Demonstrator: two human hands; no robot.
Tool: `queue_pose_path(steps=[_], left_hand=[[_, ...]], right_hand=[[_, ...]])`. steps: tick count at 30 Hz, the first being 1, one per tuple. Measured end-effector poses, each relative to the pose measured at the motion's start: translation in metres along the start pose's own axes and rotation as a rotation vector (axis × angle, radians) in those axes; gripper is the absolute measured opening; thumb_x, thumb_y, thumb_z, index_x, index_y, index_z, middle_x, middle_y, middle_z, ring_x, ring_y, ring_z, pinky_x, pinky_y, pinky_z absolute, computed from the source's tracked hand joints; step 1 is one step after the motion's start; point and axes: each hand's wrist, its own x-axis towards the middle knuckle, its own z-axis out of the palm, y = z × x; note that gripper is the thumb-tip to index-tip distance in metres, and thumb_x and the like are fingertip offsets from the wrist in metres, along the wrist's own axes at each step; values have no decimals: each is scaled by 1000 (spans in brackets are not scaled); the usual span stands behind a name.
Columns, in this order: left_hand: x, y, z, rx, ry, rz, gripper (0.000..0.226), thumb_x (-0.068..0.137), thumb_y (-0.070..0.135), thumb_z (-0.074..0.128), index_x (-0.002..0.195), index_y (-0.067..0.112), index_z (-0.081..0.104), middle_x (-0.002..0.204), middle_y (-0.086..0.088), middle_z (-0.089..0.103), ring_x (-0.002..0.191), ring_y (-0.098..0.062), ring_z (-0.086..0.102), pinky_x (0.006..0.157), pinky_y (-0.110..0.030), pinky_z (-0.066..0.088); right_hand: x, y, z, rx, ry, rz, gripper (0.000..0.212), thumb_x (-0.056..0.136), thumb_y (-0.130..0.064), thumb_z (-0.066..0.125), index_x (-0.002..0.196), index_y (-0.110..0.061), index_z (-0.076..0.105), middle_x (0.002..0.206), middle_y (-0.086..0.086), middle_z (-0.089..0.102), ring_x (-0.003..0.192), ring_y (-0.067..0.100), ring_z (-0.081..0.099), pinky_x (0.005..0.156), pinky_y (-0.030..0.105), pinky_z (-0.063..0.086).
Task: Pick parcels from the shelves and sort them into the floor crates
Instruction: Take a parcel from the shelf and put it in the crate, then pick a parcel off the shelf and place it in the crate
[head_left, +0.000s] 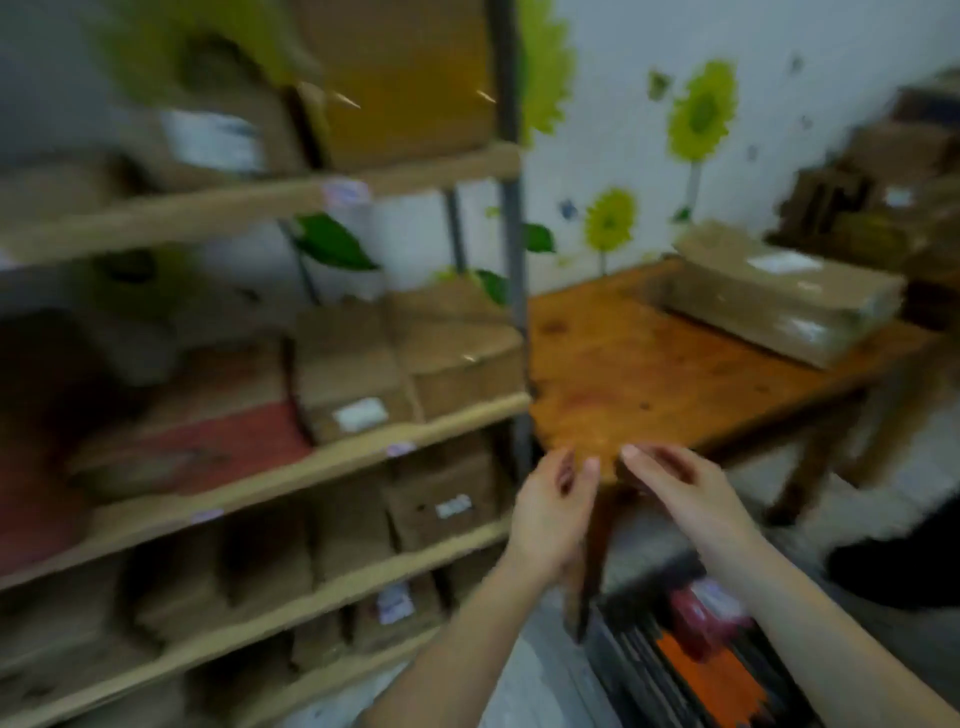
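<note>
The frame is blurred by motion. Both hands are raised in front of the near corner of a wooden table (649, 379), empty. My left hand (553, 512) has loosely curled fingers and holds nothing. My right hand (685, 493) is relaxed, fingers extended toward the left hand, also empty. To the left stands a shelf unit (322, 462) with cardboard parcels (405, 358) on several levels. A dark floor crate (639, 670) sits at the bottom right under my right forearm, with a red parcel (693, 618) and an orange one (711, 680) inside.
A flat taped cardboard parcel (784, 296) lies at the table's far end. More boxes (883, 176) are stacked at the far right. The white wall behind carries sunflower decals (701, 114). A dark shape (893, 561) lies on the floor at right.
</note>
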Motion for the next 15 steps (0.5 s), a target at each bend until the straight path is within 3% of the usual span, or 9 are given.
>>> queue_pose_path(steps=[2, 5, 9, 11, 15], left_hand=[[-13, 18, -65, -16, 121, 38, 38, 92, 32, 52, 124, 12, 54, 117, 4, 60, 113, -10, 56, 93, -16, 40], [-33, 38, -163, -11, 289, 67, 47, 90, 40, 53, 130, 15, 49, 125, 1, 59, 116, -9, 54, 96, -20, 42], [-57, 54, -283, 10, 490, 155, 46, 89, 40, 54, 129, 18, 50, 124, 4, 59, 112, -5, 54, 94, -20, 43], [-67, 60, -336, 4, 558, 182, 43, 88, 37, 57, 126, 17, 52, 120, 5, 60, 111, -5, 55, 94, -21, 44], [-69, 75, -436, 62, 754, 308, 24, 87, 26, 60, 110, 17, 60, 96, 11, 65, 98, -9, 62, 75, -12, 46]], right_hand=[[-11, -42, 44, -18, -88, -81, 11, 81, -31, 66, 87, -23, 66, 95, -3, 68, 85, 4, 61, 74, 20, 45], [-28, -95, 117, -24, -193, -202, 11, 79, -39, 66, 85, -29, 66, 90, -12, 66, 80, -4, 61, 67, 12, 45], [-47, -156, 222, -13, -322, -338, 17, 79, -44, 64, 92, -33, 66, 100, -9, 68, 97, 7, 62, 86, 28, 48], [-53, -185, 272, 13, -375, -400, 16, 80, -41, 63, 93, -31, 65, 99, -4, 70, 94, 8, 65, 86, 29, 51], [-55, -238, 350, 47, -395, -530, 6, 85, -30, 62, 87, -26, 65, 92, -1, 70, 93, 13, 66, 86, 30, 52]])
